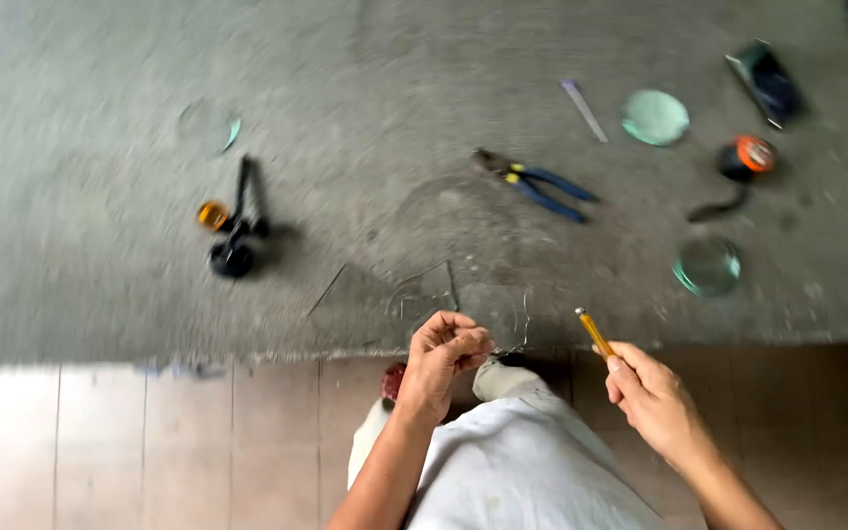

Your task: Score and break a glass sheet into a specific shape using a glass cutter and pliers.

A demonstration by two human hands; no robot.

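Glass work, midway by the look of it: two finished round discs (656, 117) lie far right on the grey counter (100, 285), and a clear pane (463, 304) sits at the near edge, not yet broken out. Left hand (441, 365) is clenched on that pane's near edge. Right hand (652, 395) pinches a yellow-handled cutter (594, 332), tip up. Blue pliers (537, 184) lie untouched beyond. No containers in sight.

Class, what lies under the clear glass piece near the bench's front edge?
Grey bench covering shows through the glass piece. The left hand pinches the glass's near edge, hiding what lies under that part. The right hand holds a yellow-handled tool.
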